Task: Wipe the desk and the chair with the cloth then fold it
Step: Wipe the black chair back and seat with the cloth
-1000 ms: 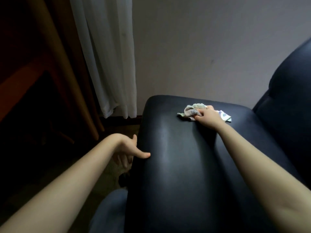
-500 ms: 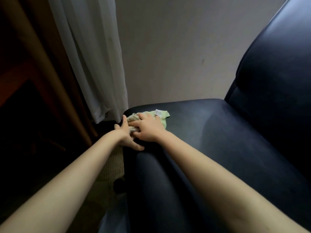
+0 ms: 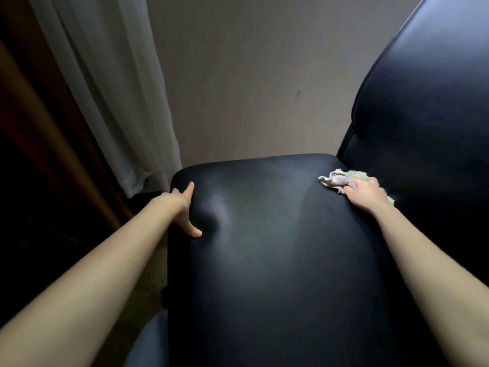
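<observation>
Gripping bunched cloth [image 3: 334, 179] against chair seat [image 3: 277, 247]: right hand [image 3: 366, 194]; left hand [image 3: 182, 210] spread open on seat edge.

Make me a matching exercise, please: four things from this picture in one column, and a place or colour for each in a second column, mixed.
1 cloth
2 left hand
3 chair seat
4 curtain

A white, hanging at the upper left
B dark and shiny
C under the right hand, near the backrest
D resting on the seat's left edge

Pairs: 1-C, 2-D, 3-B, 4-A
</observation>
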The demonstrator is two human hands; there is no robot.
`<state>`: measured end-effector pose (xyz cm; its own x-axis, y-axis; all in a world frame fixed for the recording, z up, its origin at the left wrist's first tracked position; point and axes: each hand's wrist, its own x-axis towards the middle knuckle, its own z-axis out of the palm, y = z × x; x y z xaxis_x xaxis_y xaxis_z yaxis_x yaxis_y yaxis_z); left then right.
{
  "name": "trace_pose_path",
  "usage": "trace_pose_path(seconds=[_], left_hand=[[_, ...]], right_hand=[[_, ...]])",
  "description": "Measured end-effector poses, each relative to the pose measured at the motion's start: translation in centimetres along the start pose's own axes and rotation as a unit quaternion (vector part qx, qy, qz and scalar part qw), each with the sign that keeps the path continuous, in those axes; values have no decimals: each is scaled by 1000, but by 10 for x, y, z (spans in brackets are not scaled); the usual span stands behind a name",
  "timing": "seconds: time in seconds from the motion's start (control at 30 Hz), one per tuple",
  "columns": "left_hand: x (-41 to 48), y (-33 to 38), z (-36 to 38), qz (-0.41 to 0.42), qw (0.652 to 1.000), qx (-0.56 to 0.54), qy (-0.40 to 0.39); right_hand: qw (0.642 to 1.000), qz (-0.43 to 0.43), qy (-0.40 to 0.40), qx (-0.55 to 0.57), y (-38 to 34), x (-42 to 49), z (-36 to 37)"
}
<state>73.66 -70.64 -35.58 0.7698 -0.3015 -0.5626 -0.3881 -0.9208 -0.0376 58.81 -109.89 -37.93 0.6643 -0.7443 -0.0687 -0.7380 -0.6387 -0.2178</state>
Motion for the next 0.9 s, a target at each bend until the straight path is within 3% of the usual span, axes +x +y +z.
trace_pose_path(seconds=[0.1,0.23,0.4,0.5,0.6,0.77,0.9], left_hand=[[8,1,-3,15,999,38,22],[14,4,-10,25,998,59,9],[28,13,-18,0,995,104,-14],[35,17,-25,-11,994,105,-30],[32,16,-27,9,996,79,-29],[36,17,-29,24,997,77,-14],[43,20,-33,27,997,71,-13]], right_hand=[[999,-16,35,-21,-29,1,1],[983,-171,11,-72,-114,2,15],[943,-327,-25,-45,-238,-28,41],[935,-352,-46,-26,-240,-18,46],[944,-326,-51,-23,-194,11,35],[982,-177,-41,-41,-83,59,-1],[995,-96,-29,-22,-40,65,-11]])
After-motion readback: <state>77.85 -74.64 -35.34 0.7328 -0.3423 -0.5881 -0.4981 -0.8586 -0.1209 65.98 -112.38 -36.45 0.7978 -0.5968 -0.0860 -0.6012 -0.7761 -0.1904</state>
